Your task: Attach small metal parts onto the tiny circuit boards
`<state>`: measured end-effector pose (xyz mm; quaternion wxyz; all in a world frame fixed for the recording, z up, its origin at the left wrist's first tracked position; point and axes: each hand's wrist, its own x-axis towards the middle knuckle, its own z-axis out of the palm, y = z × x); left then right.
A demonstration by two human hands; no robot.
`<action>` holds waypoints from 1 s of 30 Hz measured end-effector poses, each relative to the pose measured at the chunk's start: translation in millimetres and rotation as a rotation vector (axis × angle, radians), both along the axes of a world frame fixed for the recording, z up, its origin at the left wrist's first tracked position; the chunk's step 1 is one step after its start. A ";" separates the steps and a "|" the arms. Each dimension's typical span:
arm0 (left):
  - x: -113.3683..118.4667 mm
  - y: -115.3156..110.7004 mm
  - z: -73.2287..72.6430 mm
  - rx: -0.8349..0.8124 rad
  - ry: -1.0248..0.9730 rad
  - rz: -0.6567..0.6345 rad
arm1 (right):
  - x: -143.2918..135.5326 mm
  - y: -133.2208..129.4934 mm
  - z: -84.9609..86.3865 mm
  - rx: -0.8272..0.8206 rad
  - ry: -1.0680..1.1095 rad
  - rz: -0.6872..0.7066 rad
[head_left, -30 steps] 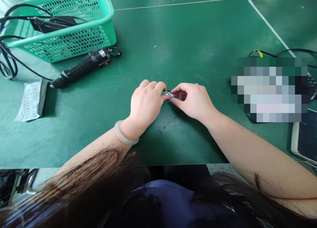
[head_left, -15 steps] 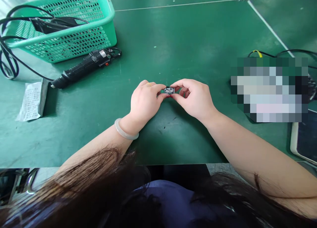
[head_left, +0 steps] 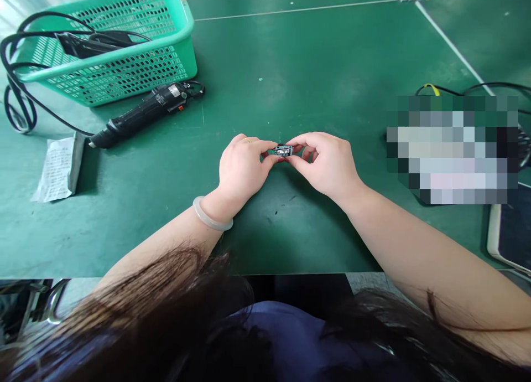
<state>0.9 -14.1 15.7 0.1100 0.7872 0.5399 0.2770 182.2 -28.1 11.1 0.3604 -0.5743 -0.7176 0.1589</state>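
Between my two hands is a small black-and-silver part (head_left: 283,150), which looks like a little circuit board; its exact kind is too small to make out. My left hand (head_left: 244,163), with a ring on one finger and a pale bangle at the wrist, pinches its left end. The right end is pinched between thumb and fingertips of my right hand (head_left: 326,163). Both hands are close over the green table (head_left: 282,232), near its front edge. The fingertips partly cover the part's ends.
A black electric screwdriver (head_left: 145,113) lies left, before a green plastic basket (head_left: 120,75) with black cables and a dark object inside. A small paper-wrapped packet (head_left: 58,169) is at far left. To the right are a pixelated pile (head_left: 452,149) and a dark flat device (head_left: 512,232).
The small part has tilted slightly between my fingertips, and its face looks different. My hands have stayed almost in place. The whole view has shifted a little.
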 end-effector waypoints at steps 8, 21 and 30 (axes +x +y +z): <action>-0.6 0.6 -0.6 -0.004 -0.018 -0.007 | -0.9 0.9 -0.6 0.018 -0.001 0.006; 11.1 -2.0 -3.6 -0.696 -0.984 -0.069 | -6.0 4.1 0.2 -0.033 0.169 -0.004; 20.8 -15.0 5.4 -0.886 -1.330 0.109 | -23.4 4.2 -6.4 -0.040 0.127 0.033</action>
